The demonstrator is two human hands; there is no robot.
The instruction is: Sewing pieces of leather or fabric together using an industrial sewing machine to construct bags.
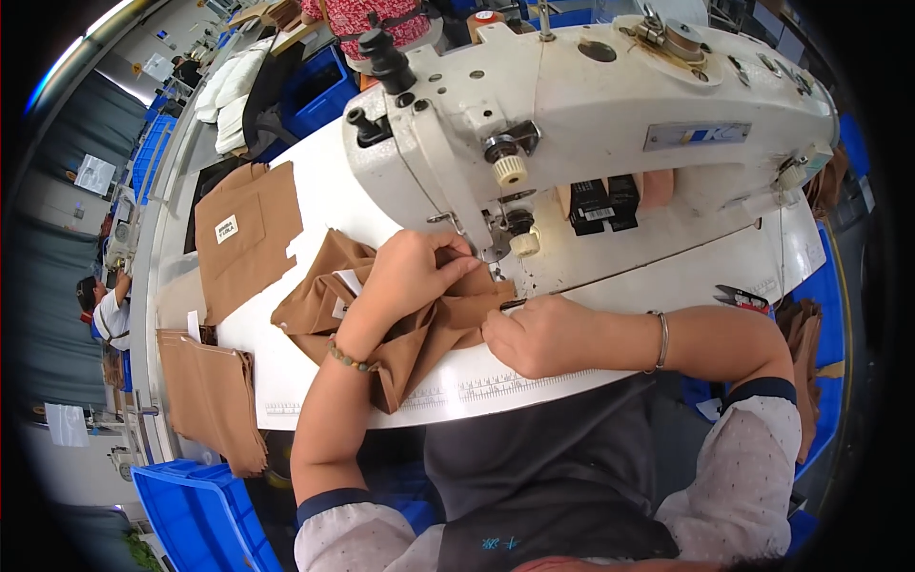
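A bunched brown fabric piece point(329, 310) with a white label lies on the white sewing table, under the head end of a white sewing machine point(591, 105). My left hand point(415, 276) rests over the cloth, thumb and fingers pinched on it just left of the needle area. With curled fingers, my right hand point(543, 336) grips the cloth's right edge, in front of the presser foot. A small dark bit shows by the right fingertips; I cannot tell what it is. The machine head and my fingers partly hide the needle and the cloth beneath.
Flat brown pieces point(250, 234) lie at the left, one with a white label. A folded brown stack point(210, 396) hangs over the table's left edge. Thread snips point(742, 297) lie at the right; black labels point(602, 205) sit under the machine arm. Blue crates point(195, 510) stand below.
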